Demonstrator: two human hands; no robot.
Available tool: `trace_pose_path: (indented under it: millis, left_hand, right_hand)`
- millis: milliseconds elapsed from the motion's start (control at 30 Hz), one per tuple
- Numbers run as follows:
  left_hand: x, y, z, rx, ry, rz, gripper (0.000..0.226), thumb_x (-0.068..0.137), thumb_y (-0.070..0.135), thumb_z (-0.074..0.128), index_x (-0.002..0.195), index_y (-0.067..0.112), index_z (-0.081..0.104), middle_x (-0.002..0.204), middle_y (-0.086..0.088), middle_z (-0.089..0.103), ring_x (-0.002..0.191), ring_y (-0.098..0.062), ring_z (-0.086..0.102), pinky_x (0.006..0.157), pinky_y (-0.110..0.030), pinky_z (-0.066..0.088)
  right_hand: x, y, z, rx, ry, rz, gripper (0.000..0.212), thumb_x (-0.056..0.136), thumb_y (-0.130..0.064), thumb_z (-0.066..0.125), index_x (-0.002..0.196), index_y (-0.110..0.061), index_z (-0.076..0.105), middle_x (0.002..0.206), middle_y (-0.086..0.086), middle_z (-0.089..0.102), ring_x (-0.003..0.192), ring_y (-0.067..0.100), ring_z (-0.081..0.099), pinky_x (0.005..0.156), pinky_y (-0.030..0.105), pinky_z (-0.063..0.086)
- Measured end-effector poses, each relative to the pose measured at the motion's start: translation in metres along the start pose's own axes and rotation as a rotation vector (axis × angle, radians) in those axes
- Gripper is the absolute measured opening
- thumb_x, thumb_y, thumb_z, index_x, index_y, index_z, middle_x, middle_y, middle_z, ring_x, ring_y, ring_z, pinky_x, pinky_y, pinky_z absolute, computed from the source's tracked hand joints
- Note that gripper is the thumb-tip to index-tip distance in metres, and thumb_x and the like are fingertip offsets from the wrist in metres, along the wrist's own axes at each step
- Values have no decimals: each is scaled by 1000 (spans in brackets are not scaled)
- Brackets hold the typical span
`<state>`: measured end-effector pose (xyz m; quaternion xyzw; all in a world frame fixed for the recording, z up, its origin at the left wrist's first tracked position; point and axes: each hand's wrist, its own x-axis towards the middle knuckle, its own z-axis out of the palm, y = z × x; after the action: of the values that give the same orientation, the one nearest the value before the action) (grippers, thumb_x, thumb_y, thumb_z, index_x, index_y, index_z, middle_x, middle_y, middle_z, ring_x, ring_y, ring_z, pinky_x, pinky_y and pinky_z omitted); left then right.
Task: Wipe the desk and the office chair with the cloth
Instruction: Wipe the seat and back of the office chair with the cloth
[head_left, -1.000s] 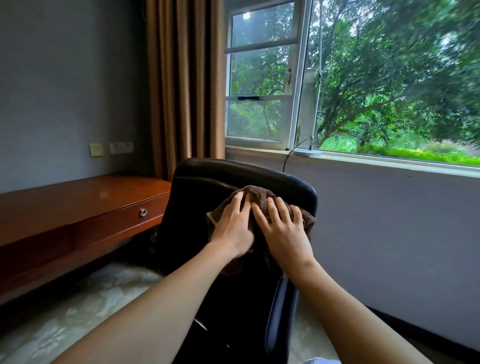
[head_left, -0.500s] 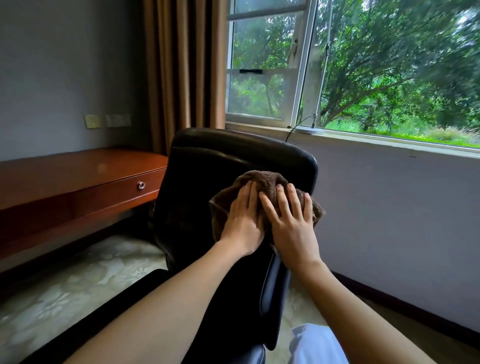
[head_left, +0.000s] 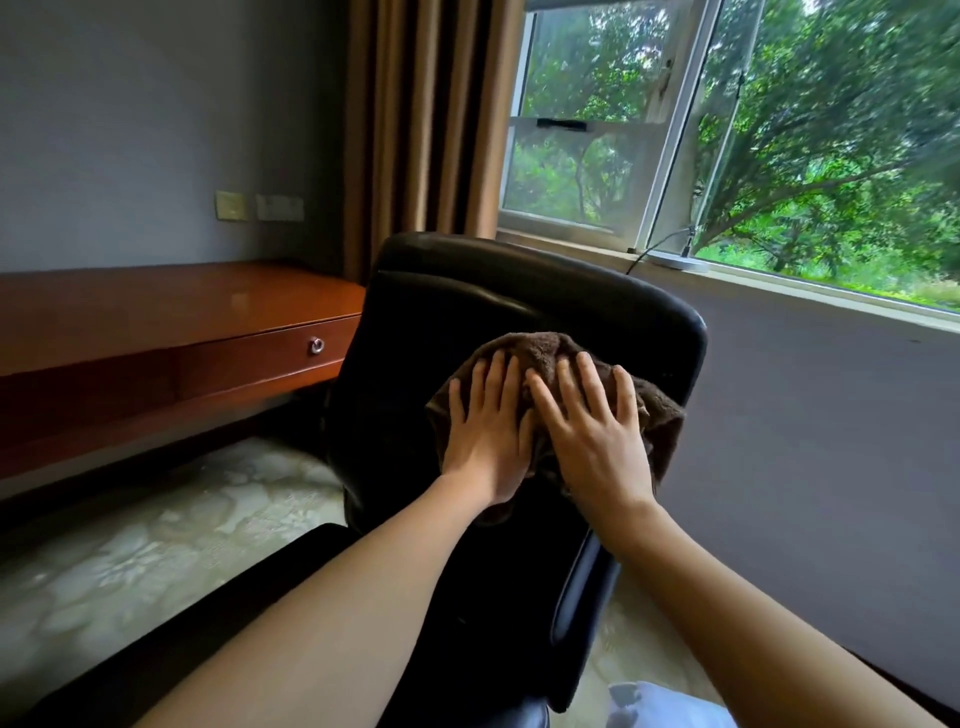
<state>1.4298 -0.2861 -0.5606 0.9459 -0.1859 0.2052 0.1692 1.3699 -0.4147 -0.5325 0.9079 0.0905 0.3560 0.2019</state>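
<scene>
One view only, head-worn, wide-angle. Looks forward and slightly down along both forearms, close to the black office chair, whose backrest fills the centre. Frame tilts. Wooden surface lies off to the left, window upper right, floor at lower left. Straight edges bow toward the frame borders.

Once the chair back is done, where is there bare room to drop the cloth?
The desk top is bare from the wall outlets to its corner by the curtain. On the chair, both hands, left and right, crowd the cloth.
</scene>
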Motion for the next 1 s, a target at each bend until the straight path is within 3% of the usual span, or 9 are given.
trace_pose_path:
  millis: [200, 533, 700, 1000]
  left_hand:
    - [18, -35, 12, 51, 47, -79, 67, 106, 47, 14, 156, 18, -20, 165, -7, -23, 152, -30, -21, 122, -56, -10]
    - [43, -91, 29, 65, 57, -133, 62, 106, 45, 9, 146, 20, -32, 164, -3, -27, 150, -26, -26, 121, -60, -10]
    - [48, -128, 39, 119, 36, -165, 65, 106, 43, 9, 153, 16, -27, 163, -6, -30, 150, -27, -28, 120, -62, -6]
    - [49, -192, 55, 148, 28, -254, 63, 105, 41, 4, 152, 15, -28, 163, -2, -29, 150, -22, -27, 121, -59, -7]
  right_hand:
    - [36, -20, 16, -20, -32, -54, 72, 85, -22, 66, 151, -12, 41, 152, 24, 43, 144, 43, 35, 112, 65, 28]
    - [81, -63, 44, -157, -72, -82, 66, 97, -30, 31, 159, -13, 13, 162, 24, 19, 149, 44, 18, 115, 59, 16]
    - [99, -92, 66, -135, -61, -123, 66, 98, -29, 21, 160, -13, 5, 164, 25, 13, 151, 43, 14, 116, 59, 15]
    - [125, -149, 101, -167, 15, -129, 63, 101, -32, 26, 160, -17, 11, 163, 23, 17, 151, 41, 18, 117, 58, 17]
